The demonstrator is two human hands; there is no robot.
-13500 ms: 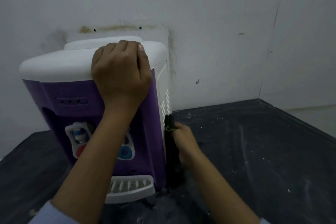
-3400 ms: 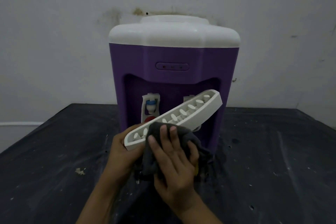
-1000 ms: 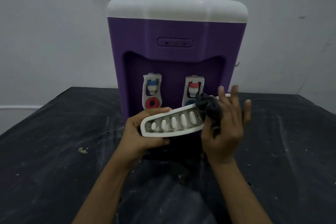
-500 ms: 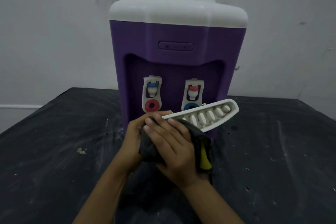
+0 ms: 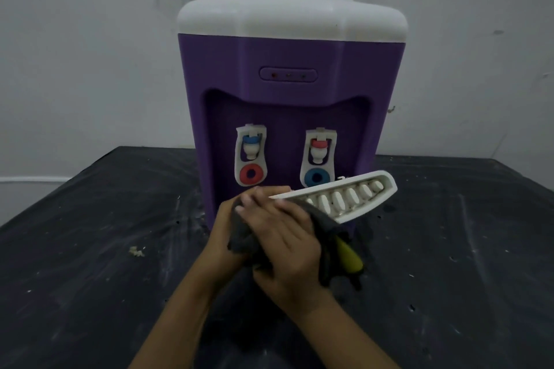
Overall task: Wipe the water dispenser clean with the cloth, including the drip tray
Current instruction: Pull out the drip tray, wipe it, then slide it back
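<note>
A purple water dispenser (image 5: pixel 287 63) with a white top stands at the back of a black table (image 5: pixel 90 249), two taps in its front recess. The white slotted drip tray (image 5: pixel 353 198) is off the dispenser and held tilted in the air before it. My left hand (image 5: pixel 221 237) grips the tray's left end, mostly hidden behind the cloth. My right hand (image 5: pixel 284 246) presses a dark grey cloth (image 5: pixel 323 225) with a yellow edge against the tray's left half, fingers wrapped over the cloth.
A stained white wall (image 5: pixel 90 39) rises right behind the dispenser. The black table surface is dusty, with a small crumb of debris (image 5: pixel 136 252) to the left of my arms. Open tabletop lies on both sides of the dispenser.
Over the last second my right hand slid the cloth from the tray's right end to its left end, uncovering the right slots. The tray's right end tipped upward.
</note>
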